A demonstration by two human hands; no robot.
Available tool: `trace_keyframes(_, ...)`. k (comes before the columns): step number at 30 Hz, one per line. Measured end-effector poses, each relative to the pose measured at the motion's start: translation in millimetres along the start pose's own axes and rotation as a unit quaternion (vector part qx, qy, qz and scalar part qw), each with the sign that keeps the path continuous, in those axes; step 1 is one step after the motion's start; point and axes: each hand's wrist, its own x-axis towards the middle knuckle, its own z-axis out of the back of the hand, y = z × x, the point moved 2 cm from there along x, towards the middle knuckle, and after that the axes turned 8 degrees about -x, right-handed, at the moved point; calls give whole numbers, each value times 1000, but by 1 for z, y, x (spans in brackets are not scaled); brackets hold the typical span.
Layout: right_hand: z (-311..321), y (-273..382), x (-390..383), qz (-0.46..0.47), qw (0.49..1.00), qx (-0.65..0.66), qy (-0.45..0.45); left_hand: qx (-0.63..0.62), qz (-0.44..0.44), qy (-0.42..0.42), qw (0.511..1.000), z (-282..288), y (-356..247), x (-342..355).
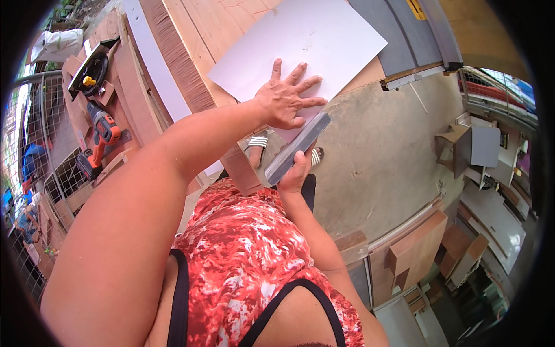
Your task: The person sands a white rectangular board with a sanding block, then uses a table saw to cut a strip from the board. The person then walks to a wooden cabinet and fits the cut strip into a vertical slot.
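A white panel [341, 40] lies tilted across the wooden workbench [196, 26]. My left hand [287, 99] presses flat on it with the fingers spread, close to the panel's near edge. In my right hand [296, 174] is a long grey block [289, 157], which looks like a sanding block. It is held at a slant along the panel's near right edge, just below my left thumb. Whether the block's face touches the edge, I cannot tell. The fingers under the block are mostly hidden; my right thumb shows on its side.
On the left, an orange and black cordless power tool [104, 136] and a black tool with a yellow knob [89, 75] lie on wooden boards. A grey machine table [399, 34] stands at the far right. Wooden box parts [416, 248] and panels [491, 220] fill the right side.
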Motion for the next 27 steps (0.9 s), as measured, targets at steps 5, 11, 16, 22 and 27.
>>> trace_keyframes(5,-1,21,39,-7,1000,-19,-10,7,3,10,1000,4,-3,-1)
trace_keyframes(11,0,-2,19,30,999,-24,-21,3,1,5,1000,4,-2,-2)
trace_keyframes(16,-4,17,30,35,997,-64,-17,-2,-4,0,1000,2,-3,-2)
trace_keyframes(22,-3,14,40,-7,999,-34,-27,-6,0,12,1000,8,-2,-2)
trace_keyframes(27,-6,0,1,22,999,-41,-22,-1,-2,7,1000,1,0,-2)
